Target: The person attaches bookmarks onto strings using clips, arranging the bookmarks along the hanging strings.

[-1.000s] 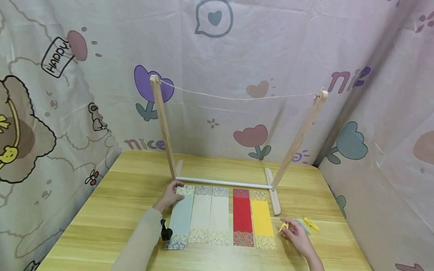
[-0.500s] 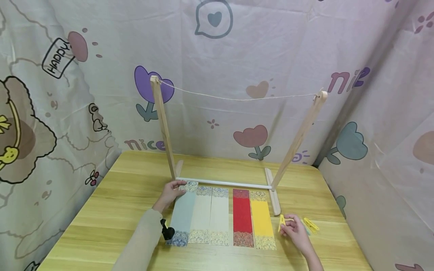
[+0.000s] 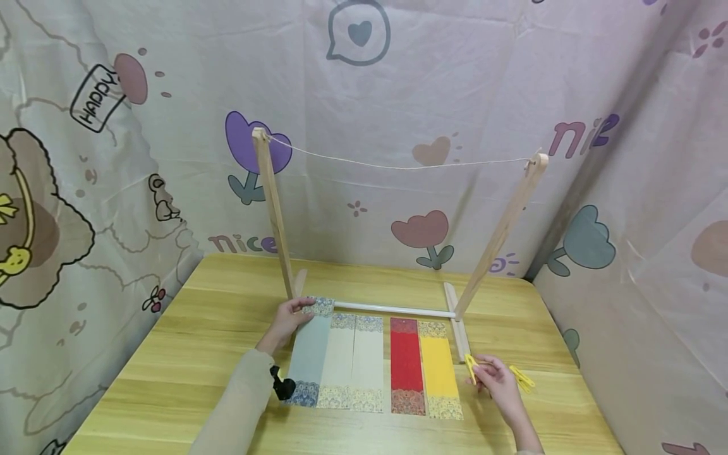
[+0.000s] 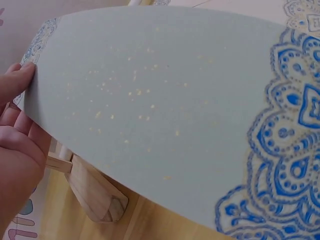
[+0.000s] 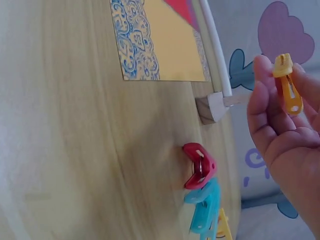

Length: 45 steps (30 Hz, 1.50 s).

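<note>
My left hand point(image 3: 283, 325) pinches the far end of a pale grey-blue paper strip point(image 3: 309, 347) with a patterned border at each end. That far end is raised, and the strip bows in the left wrist view, where blue lace-like patterning point(image 4: 295, 130) shows. Between the thumb and fingers of my right hand point(image 3: 502, 384) is a yellow clothespin point(image 5: 286, 82), held above the table at the right. Two cream strips point(image 3: 368, 360) lie beside the grey-blue one, then a red strip point(image 3: 406, 360) and a yellow strip point(image 3: 439, 363).
Behind the strips stands a wooden frame with a left post point(image 3: 272, 208), a right post point(image 3: 503, 234), a sagging string point(image 3: 398, 167) and a white bottom bar point(image 3: 392, 309). Red point(image 5: 200, 165), blue point(image 5: 204, 207) and yellow point(image 5: 223, 227) clothespins lie right of the strips.
The grey-blue strip's far end has come up and away from me in my left hand, now overlapping the white bar. My right hand has raised the yellow clothespin slightly and turned it.
</note>
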Motion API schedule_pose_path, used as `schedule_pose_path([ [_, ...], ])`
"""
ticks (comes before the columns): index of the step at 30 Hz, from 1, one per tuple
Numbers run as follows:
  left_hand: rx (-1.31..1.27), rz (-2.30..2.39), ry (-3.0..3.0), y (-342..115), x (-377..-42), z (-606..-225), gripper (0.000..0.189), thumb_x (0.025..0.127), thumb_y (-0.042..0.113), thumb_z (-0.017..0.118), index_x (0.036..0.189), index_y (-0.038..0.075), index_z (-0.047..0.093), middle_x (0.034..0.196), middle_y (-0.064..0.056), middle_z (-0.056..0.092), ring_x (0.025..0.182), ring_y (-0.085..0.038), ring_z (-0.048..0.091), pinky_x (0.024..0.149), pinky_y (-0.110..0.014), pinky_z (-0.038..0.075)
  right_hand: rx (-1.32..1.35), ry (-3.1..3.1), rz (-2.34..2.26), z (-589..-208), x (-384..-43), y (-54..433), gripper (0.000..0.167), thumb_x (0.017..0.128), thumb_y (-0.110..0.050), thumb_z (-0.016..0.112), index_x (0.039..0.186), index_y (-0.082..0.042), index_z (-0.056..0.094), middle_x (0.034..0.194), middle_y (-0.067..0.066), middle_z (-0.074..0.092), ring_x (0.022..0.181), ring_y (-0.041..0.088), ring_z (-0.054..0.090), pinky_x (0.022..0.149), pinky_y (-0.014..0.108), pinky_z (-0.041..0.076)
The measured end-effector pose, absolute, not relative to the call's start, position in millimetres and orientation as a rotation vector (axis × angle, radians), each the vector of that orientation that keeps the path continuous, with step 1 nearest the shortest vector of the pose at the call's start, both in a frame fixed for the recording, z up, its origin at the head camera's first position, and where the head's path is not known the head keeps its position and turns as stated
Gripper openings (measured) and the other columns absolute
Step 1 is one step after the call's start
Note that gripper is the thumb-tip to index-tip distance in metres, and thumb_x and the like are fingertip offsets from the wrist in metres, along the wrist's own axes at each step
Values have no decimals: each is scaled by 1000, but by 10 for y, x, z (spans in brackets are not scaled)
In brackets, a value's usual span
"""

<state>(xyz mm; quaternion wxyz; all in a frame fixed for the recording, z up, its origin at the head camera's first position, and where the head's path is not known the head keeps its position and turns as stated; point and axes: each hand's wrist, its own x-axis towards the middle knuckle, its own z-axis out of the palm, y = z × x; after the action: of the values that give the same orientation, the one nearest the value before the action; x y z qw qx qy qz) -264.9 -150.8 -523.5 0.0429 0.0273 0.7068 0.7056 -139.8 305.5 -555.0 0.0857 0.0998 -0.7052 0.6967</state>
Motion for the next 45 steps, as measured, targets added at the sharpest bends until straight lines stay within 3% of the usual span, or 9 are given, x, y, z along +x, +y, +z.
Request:
schedule_pose_path([
  [4, 81, 2173, 2189, -1499, -2635, -5208, 33, 80, -10, 57, 113, -12, 51, 118, -23, 49, 101, -21, 48, 75, -17, 46, 287, -2071, 2113, -5713, -1497, 3132, 30, 85, -20, 62, 104, 1, 52, 78, 5, 63, 60, 18, 62, 45, 24, 49],
  [10, 118, 2223, 2216, -1457, -2640, -5154, 33, 78, -10, 58, 111, -12, 52, 115, -21, 53, 104, -20, 45, 81, -17, 42, 313, -2037, 2119, -5653, -1547, 3095, 31, 83, -26, 62, 101, -2, 55, 79, 8, 63, 63, 15, 63, 46, 24, 49],
  [15, 89, 2227, 2198, -1404, -2656, -5104, 34, 77, -8, 61, 111, -9, 54, 115, -16, 54, 103, -18, 45, 82, -17, 42, 294, -2021, 2140, -5395, -1506, 2950, 16, 87, -8, 55, 101, 0, 56, 81, 6, 64, 67, 12, 63, 49, 23, 50],
  [21, 76, 2214, 2198, -1368, -2674, -5026, 35, 78, -5, 61, 112, -8, 53, 117, -17, 52, 98, -16, 49, 77, -18, 45, 174, -2046, 2088, -5181, -1498, 2805, 15, 84, 1, 57, 98, 5, 57, 74, 11, 63, 61, 13, 60, 28, 25, 37],
  [24, 70, 2230, 2183, -1360, -2682, -4987, 35, 78, -6, 61, 112, -8, 53, 118, -18, 51, 92, -13, 51, 74, -18, 46, 260, -2033, 2088, -5416, -1629, 2925, 19, 83, 1, 58, 102, 2, 58, 83, 14, 64, 67, 15, 62, 36, 24, 44],
  [28, 93, 2237, 2214, -1353, -2690, -4945, 35, 77, -7, 61, 111, -11, 52, 117, -21, 52, 84, -12, 54, 70, -18, 47, 468, -1944, 2179, -5716, -1816, 3077, 30, 81, 7, 59, 110, -2, 57, 97, 11, 62, 80, 16, 61, 63, 24, 52],
  [32, 110, 2239, 2232, -1342, -2708, -4910, 35, 78, -7, 61, 111, -11, 52, 116, -23, 51, 79, -11, 56, 70, -18, 48, 417, -2004, 2150, -5408, -1745, 2916, 35, 77, 0, 65, 110, 5, 54, 94, 11, 60, 79, 14, 59, 65, 27, 52],
  [37, 124, 2252, 2215, -1322, -2739, -4876, 35, 79, -7, 59, 113, -10, 51, 116, -19, 51, 82, -8, 54, 72, -18, 47, 315, -2108, 2092, -4900, -1620, 2680, 41, 76, 5, 64, 110, 17, 46, 92, 4, 59, 79, 10, 56, 66, 20, 50],
  [45, 202, 2302, 2204, -1280, -2758, -4767, 34, 80, -8, 57, 113, -11, 50, 117, -19, 48, 87, -9, 51, 72, -17, 47, 305, -2168, 2077, -4709, -1693, 2615, 42, 76, 13, 59, 113, 21, 40, 96, 4, 58, 81, 9, 56, 70, 19, 49],
])
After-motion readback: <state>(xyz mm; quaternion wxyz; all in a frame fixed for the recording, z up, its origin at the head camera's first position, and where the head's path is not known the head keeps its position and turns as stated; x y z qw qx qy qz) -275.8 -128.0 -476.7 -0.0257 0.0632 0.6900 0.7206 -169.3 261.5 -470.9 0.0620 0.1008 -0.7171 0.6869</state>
